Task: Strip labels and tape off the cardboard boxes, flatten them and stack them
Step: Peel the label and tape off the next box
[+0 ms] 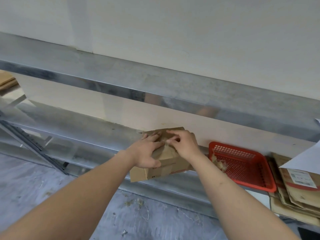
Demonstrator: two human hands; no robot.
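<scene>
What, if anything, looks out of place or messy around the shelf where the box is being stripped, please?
Scraps lie scattered on the grey floor below the shelf rather than in the red basket, which already holds a clump of peeled tape.

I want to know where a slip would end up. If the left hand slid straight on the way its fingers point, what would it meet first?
Probably the right hand, which lies just past the left hand on the box; depth is unclear.
</scene>
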